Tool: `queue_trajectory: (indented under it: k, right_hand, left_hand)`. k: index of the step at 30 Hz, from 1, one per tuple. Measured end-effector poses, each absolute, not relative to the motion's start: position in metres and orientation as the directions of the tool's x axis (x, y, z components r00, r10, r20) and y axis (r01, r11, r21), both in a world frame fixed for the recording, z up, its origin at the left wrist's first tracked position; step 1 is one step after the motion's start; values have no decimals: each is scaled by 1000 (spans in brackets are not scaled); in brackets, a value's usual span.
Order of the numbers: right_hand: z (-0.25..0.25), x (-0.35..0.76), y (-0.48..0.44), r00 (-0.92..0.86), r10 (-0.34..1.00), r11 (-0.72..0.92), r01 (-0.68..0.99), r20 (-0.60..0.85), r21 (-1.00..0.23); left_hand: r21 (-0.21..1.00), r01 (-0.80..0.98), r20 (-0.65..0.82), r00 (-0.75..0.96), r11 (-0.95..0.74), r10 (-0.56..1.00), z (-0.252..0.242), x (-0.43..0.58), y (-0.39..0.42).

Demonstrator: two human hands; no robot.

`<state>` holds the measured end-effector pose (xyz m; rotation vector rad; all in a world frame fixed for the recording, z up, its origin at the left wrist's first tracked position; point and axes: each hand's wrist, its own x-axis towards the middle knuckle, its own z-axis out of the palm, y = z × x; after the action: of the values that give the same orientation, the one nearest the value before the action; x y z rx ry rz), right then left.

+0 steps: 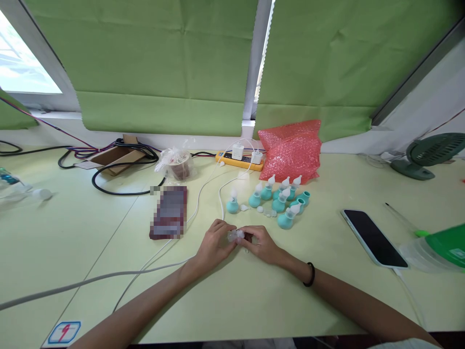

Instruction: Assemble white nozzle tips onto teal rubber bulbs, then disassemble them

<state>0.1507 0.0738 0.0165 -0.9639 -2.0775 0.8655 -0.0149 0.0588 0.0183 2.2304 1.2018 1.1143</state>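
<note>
My left hand and my right hand meet near the middle of the pale green table. Both pinch a small clear plastic piece between their fingertips. Just beyond them stand several teal rubber bulbs with clear nozzle tips, most upright in a cluster, one apart to the left. A few loose clear tips lie between the bulbs. A black band circles my right wrist.
A red bubble-wrap bag sits behind the bulbs. A yellow power strip with white chargers and cables runs across. A phone lies right, a dark pixelated item left, a cardboard box and fan at the back.
</note>
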Motion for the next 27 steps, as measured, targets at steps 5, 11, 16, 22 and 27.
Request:
queue_trajectory:
  k: [5,11,16,22,27]
  right_hand:
    - [16,150,71,-458,810,541,341,367,-768]
    - [16,150,70,-491,788,572,362,371,-736]
    - [17,150,69,-500,784,578,374,367,-725]
    - [18,151,68,-532,767,598,388,359,-701]
    - [18,152,69,-545,755,614,391,366,-685]
  left_hand:
    - [686,481,487,255,-546,836,19,-16,58]
    - [677,462,532,231,-573,814,16,-16,57]
    - [723,491,444,209,-486,872,19,-15,56]
    - [754,430,436,239,-497,868,22,-17,56]
    - [759,432,434,221,-486,874,18,-15,54]
